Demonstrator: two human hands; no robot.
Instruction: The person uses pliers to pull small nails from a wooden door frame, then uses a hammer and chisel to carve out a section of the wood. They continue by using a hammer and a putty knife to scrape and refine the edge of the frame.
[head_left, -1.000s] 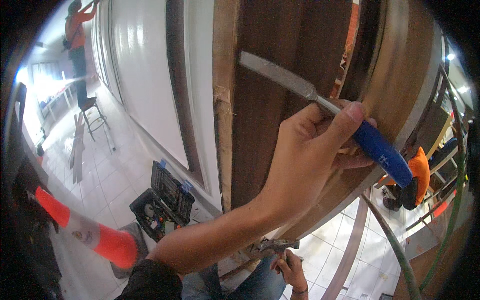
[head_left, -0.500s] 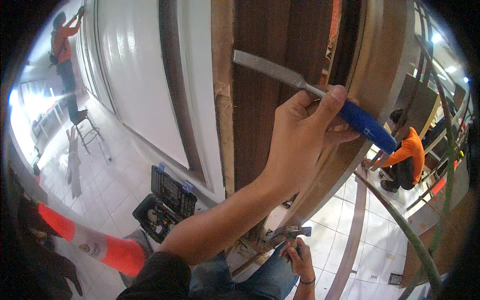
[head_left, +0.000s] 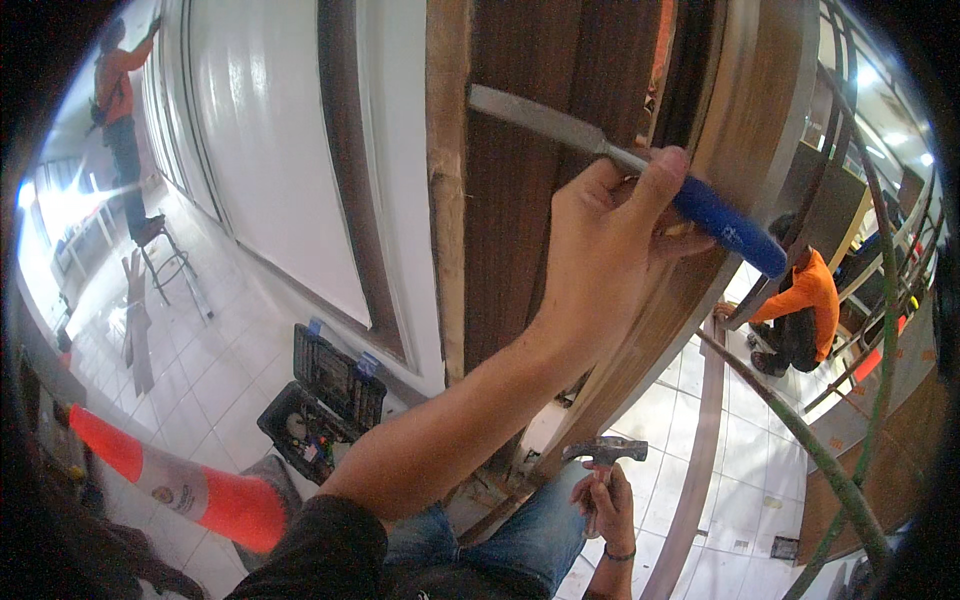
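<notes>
Steel claw hammer (head_left: 604,451) shifted rightward | right fingers (head_left: 583,490) round its handle | left fingers (head_left: 656,186) pinch blue-handled steel chisel (head_left: 618,154), blade leftward of them; best kept firm

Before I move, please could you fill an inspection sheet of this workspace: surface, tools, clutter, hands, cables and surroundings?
Surface: brown panel upright in front; white tiled floor below.
Tools: chisel with blue handle, held across the panel, contact unclear; hammer, lower, head up.
Clutter: open toolbox and orange-and-white cone at left; wood strips farther off.
Hands: left hand grips the chisel; right hand grips the hammer.
Cables: nothing seen.
Surroundings: standing person on a stool, far left; crouching person at right, beyond green poles.
</notes>
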